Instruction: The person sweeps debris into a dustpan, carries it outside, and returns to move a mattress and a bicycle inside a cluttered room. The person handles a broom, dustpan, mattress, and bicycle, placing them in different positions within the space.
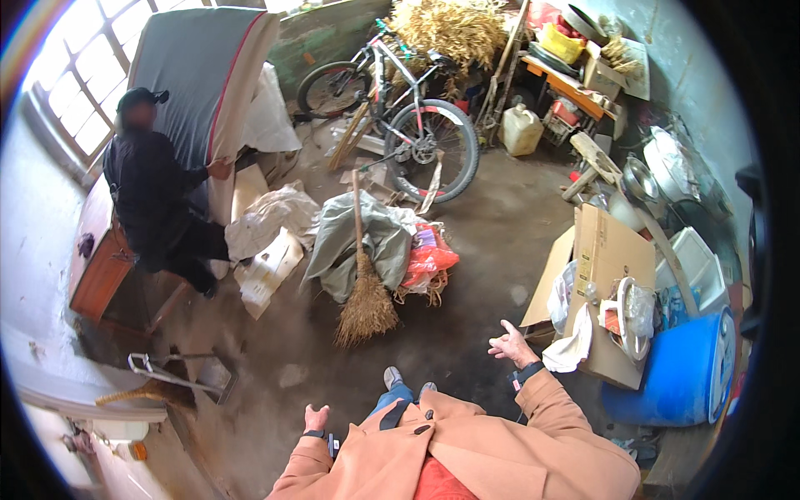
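Note:
My right hand is empty, its fingers apart and pointing forward. It is nearest to a flattened cardboard box and the white cloth hanging at the box's side. Low on my left side, my left hand holds nothing; its thumb stands away from curled fingers. Ahead of my feet a straw broom leans, bristles down, against a pile with a grey-green sack and a red plastic bag. A long-handled metal dustpan lies on the floor to the left.
A person in dark clothes stands at left, one hand on a tall grey-covered object. A bicycle stands beyond the pile, near dried stalks. A blue plastic barrel lies at right. Farther back is a plastic jug.

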A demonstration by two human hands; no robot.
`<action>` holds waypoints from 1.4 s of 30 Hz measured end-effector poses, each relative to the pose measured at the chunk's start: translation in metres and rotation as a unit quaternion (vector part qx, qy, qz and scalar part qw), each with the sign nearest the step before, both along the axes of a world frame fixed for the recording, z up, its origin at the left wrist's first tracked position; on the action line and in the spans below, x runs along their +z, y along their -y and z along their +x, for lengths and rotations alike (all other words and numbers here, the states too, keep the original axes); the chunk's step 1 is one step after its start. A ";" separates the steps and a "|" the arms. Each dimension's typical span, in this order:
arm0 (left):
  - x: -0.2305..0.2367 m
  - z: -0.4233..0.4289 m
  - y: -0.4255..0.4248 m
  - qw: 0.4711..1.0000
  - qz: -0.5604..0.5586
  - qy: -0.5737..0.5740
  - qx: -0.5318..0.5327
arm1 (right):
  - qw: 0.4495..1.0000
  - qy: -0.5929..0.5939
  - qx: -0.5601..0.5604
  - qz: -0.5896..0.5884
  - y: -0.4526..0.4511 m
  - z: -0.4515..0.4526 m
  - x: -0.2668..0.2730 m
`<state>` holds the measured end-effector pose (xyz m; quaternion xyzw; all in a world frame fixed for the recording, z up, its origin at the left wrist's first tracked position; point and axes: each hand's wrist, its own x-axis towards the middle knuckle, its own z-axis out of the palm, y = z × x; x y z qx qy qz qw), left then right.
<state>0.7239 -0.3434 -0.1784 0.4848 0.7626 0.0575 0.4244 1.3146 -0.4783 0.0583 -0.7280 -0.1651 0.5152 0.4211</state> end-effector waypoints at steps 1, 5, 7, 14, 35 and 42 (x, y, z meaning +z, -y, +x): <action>0.004 0.001 0.005 1.000 0.015 -0.011 -0.003 | 1.000 0.004 0.008 0.003 0.000 0.000 0.000; 0.019 0.003 0.027 0.999 0.041 -0.031 0.009 | 1.000 -0.002 0.018 0.012 -0.005 0.002 -0.001; 0.022 -0.001 0.031 0.994 0.088 -0.059 -0.004 | 0.999 -0.003 0.033 0.016 -0.007 0.002 -0.003; 0.022 -0.015 0.003 1.000 -0.010 0.000 -0.007 | 0.992 0.057 -0.022 0.108 -0.016 0.039 0.023; 0.069 -0.101 -0.071 0.994 -0.016 0.107 0.005 | 0.921 0.384 -0.068 0.020 -0.122 0.082 0.299; 0.101 -0.103 -0.077 0.990 0.019 0.134 -0.026 | 0.914 0.402 -0.057 -0.007 -0.112 0.041 0.299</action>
